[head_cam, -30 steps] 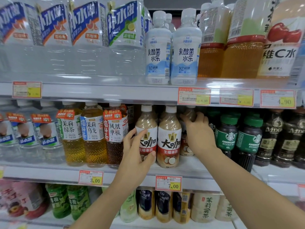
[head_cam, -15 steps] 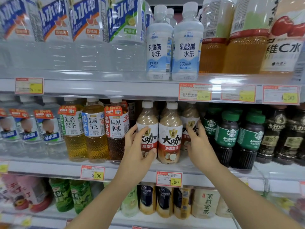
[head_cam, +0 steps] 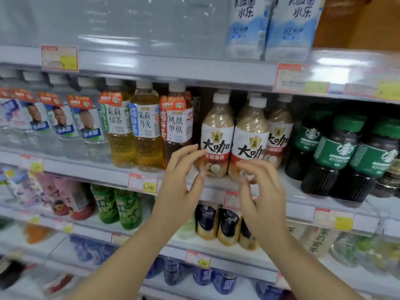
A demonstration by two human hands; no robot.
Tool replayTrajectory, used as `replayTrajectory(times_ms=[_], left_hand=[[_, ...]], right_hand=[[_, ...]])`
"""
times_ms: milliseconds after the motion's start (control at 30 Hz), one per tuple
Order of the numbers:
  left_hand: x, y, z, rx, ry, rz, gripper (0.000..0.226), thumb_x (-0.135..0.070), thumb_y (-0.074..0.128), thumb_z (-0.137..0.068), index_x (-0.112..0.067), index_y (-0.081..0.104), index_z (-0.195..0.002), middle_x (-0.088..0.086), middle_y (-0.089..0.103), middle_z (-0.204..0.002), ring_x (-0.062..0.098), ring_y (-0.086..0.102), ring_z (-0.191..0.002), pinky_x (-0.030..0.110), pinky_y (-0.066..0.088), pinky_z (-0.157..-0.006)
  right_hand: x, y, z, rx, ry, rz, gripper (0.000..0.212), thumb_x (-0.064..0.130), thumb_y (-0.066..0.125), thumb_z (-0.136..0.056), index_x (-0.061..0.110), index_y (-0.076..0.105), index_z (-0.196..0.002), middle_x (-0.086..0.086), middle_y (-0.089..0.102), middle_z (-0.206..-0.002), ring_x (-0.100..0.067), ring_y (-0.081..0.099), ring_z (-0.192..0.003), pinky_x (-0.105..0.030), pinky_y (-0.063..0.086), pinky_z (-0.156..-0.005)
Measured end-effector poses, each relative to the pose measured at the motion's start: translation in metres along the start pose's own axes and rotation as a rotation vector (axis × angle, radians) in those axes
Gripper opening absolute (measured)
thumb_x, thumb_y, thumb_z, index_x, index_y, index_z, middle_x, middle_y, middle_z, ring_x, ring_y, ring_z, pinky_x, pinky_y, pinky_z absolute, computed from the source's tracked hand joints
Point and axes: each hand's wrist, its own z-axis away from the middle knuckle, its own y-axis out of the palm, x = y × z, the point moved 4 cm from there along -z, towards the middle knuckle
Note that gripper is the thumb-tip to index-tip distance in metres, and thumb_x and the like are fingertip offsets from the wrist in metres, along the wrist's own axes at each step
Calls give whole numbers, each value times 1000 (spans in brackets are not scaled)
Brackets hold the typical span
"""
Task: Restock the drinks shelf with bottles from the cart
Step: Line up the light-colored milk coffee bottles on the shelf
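Head view: left hand [head_cam: 179, 185], fingers loose, at the left coffee bottle [head_cam: 217, 131] (contact unclear); right hand [head_cam: 263, 191] hovers relaxed, empty.

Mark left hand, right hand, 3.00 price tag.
left hand [head_cam: 176, 192]: head view, back of hand.
right hand [head_cam: 263, 197]: head view, back of hand.
3.00 price tag [head_cam: 142, 183]: head view, tag's centre.

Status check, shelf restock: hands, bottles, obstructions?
Both hands empty: left hand open by the left coffee bottle, right hand open before the middle coffee bottle. Bottles upright on shelf. Nothing blocking.
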Motion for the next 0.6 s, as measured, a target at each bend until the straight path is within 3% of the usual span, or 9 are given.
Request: replayTrajectory(times_ms=[67,167,333,400,467,533,600], left_hand=[[17,-18,31,-48,-43,-11,34,-10,51,-91,-24,53,-122,-10,48,-122,-1,50,-112,15,42,-95],[59,-51,97,-101,-217,-110,27,-12,49,-93,-22,58,-116,-9,56,-106,-6,54,-98,8,42,-84],[142,-102,253,-216,-777,-189,28,-8,52,-88,-29,61,-104,-21,59,-96,-7,58,-90,13,46,-81],[164,-114,316,-217,-992,-232,28,-4,53,-90,-27,62,-104,-15,62,-97,-3,59,-88,21,49,-83],[182,-122,373,-205,-1167,-267,27,-5,52,-91,-25,62,-107,-13,61,-100,-7,56,-87,11,46,-81],[204,-127,425,-196,-1319,-282,26,-7,52,-92,-21,62,-112,-12,59,-103,-8,53,-84,1,37,-73],[230,-131,471,-210,-1438,-299,27,-7,53,-91,-18,61,-115,-6,61,-109,1,54,-87,5,35,-73]], right_hand=[[20,42,24,226,-51,-94,20,7,50,-88,9,65,-102,-2,59,-98,-10,55,-94,-17,43,-83],[35,110,71,601,17,-157,22,19,46,-91,13,65,-101,0,62,-97,-11,55,-89,-20,43,-78],[40,224,182,1199,192,-162,25,16,56,-89,18,63,-112,0,62,-110,-18,57,-102,-34,48,-87],[43,263,228,1415,218,-130,31,18,56,-89,22,59,-120,3,57,-115,-13,54,-102,-27,44,-86],[45,302,272,1552,226,-139,36,19,58,-88,22,55,-124,2,56,-120,-13,54,-105,-24,42,-88],[47,340,318,1664,213,-116,44,20,59,-87,22,50,-129,-4,52,-129,-21,52,-115,-33,42,-97],[44,377,361,1745,151,-49,51,20,57,-89,19,41,-138,-8,41,-140,-26,42,-126,-32,33,-102]])
